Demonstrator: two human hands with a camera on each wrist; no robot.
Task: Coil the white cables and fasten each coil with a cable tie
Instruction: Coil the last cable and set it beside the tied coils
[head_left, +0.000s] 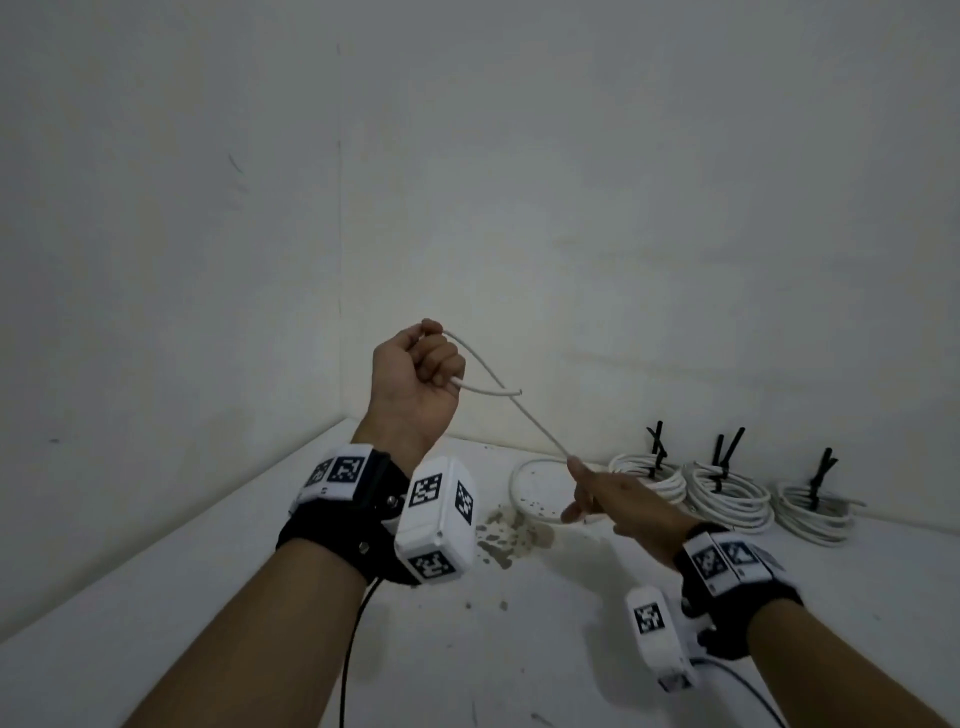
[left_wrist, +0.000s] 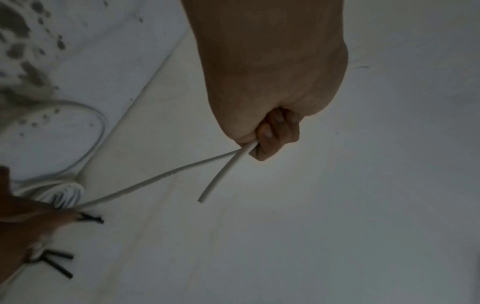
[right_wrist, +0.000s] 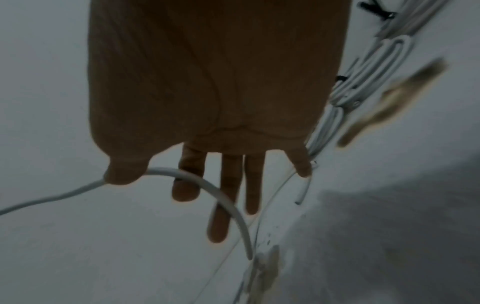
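My left hand (head_left: 431, 358) is raised in a fist and grips a white cable (head_left: 540, 426) near its free end, which sticks out to the right. From the top of the fist the cable slopes down to my right hand (head_left: 576, 467), which pinches it between thumb and forefinger, the other fingers straight. In the left wrist view the left hand (left_wrist: 272, 133) curls round the cable (left_wrist: 155, 178). The right wrist view has the cable (right_wrist: 228, 203) passing under the thumb of the right hand (right_wrist: 153, 181). The remainder lies as a loose loop (head_left: 535, 488) on the table.
Three white coils (head_left: 649, 475) (head_left: 727, 493) (head_left: 810, 512), each bound with an upright black cable tie (head_left: 655, 447), sit in a row by the back wall on the right. The white table (head_left: 208, 571) has a stained patch (head_left: 504, 535). Walls close off the left and back.
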